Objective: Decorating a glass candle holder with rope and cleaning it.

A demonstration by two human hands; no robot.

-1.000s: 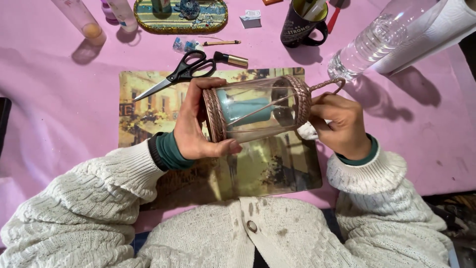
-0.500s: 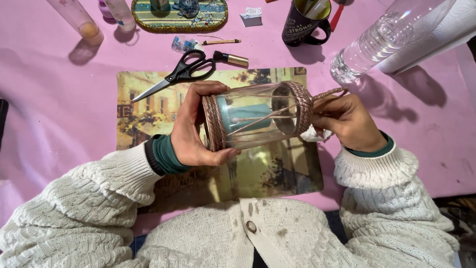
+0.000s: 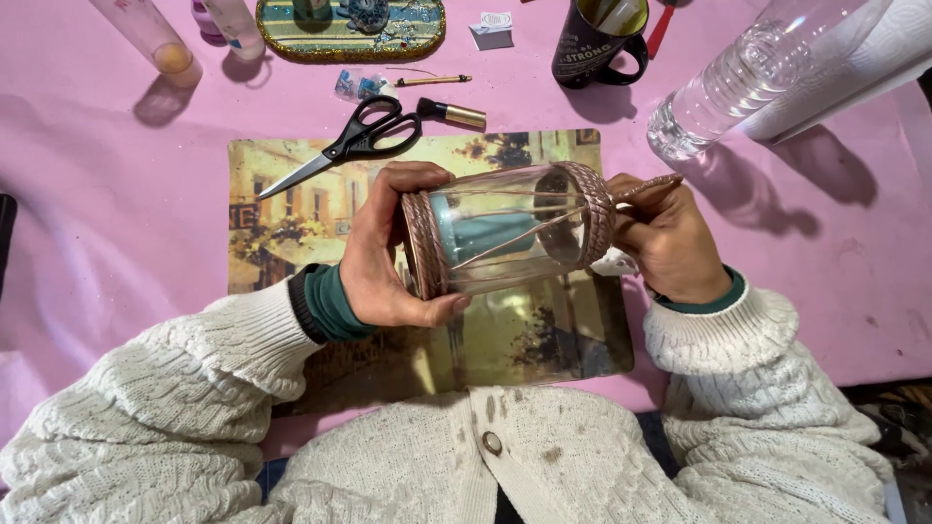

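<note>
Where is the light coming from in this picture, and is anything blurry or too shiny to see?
Head view: shadows of the plastic bottle and dark mug fall right and toward the viewer, so light comes from the upper left. The glass jar held in the left hand shows reflections; the right hand stays sharp.

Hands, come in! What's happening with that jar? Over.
Left hand grips glass jar sideways. Right hand at its cord-wrapped rim. Scissors lie apart, nothing blocking.
</note>
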